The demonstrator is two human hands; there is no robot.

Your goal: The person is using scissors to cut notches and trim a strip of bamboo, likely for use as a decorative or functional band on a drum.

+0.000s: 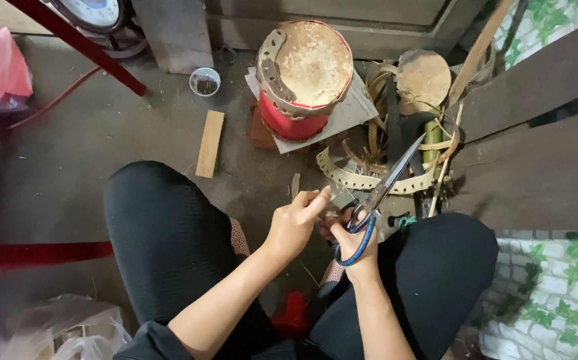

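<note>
Right hand (354,241) closed through blue handles of scissors (382,191), blades nearly shut, pointing up-right toward punched strip (362,180). Left hand (296,223) just left of scissors, fingers pinched; item held too small to tell. Red drum (302,77) well above scissors; wood offcut (210,143) far left.

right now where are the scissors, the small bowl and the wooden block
scissors (386,183), head view, on the blades near the pivot
small bowl (205,81), head view, on its rim
wooden block (210,143), head view, mid face
</note>
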